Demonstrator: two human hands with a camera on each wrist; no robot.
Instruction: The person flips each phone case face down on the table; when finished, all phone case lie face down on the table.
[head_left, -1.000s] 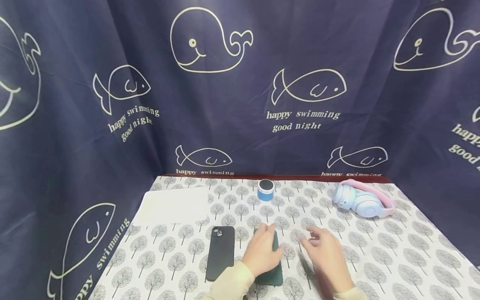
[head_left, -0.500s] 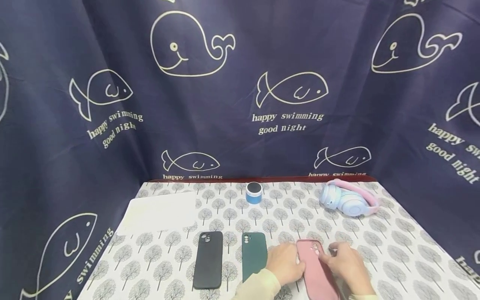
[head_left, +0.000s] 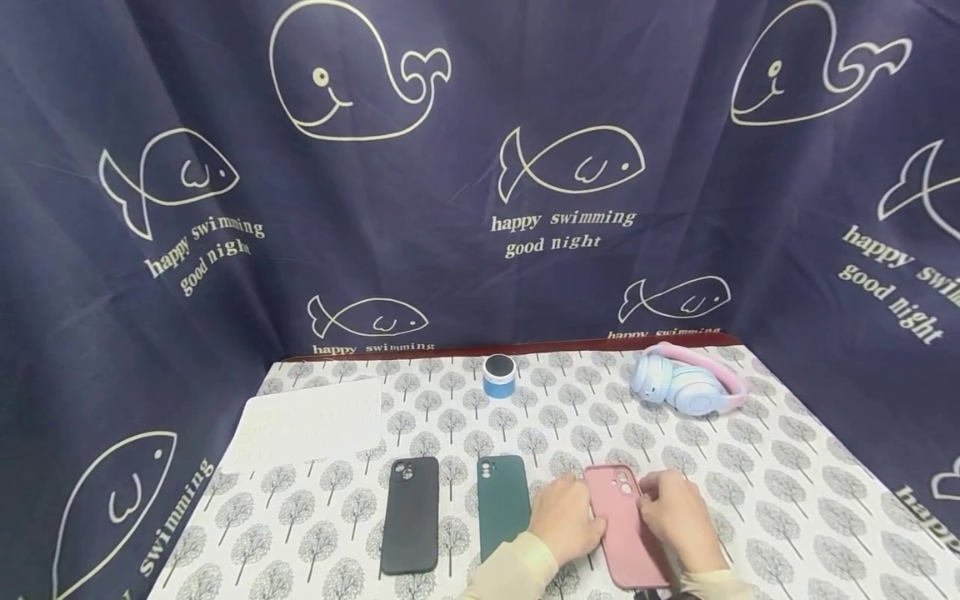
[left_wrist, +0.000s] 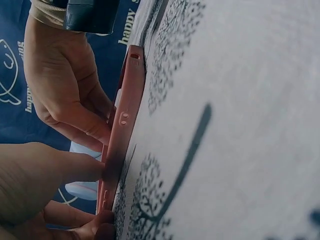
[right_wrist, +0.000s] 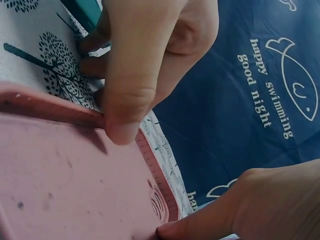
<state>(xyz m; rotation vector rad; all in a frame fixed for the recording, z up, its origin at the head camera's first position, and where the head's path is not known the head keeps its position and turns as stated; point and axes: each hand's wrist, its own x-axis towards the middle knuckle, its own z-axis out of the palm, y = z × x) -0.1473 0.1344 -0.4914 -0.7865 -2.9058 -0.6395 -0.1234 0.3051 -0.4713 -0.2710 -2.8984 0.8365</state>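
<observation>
A pink phone case [head_left: 628, 525], hollow side up, lies at the front of the table between both hands. My left hand [head_left: 564, 518] pinches its left edge, thumb over the rim and fingers outside, as the left wrist view shows. On the opposite edge, near the camera cutout, my right hand [head_left: 678, 515] grips the case with bent fingers; part of that grip is hidden. Just left of my left hand lies a green phone case [head_left: 502, 500], partly covered by the hand and sleeve. Further left is a black phone case [head_left: 410, 517], back side up.
Behind the cases stands a small blue speaker [head_left: 499, 377]. Pale blue and pink headphones [head_left: 693, 390] lie at the back right, a white keyboard [head_left: 307, 423] at the back left. A dark blue curtain [head_left: 450, 208] hangs behind the tree-print tablecloth [head_left: 780, 492].
A second ago my left hand was on the green case; it then moved right to the pink case. Both hands have since held the pink case, which now sits slightly farther up the view.
</observation>
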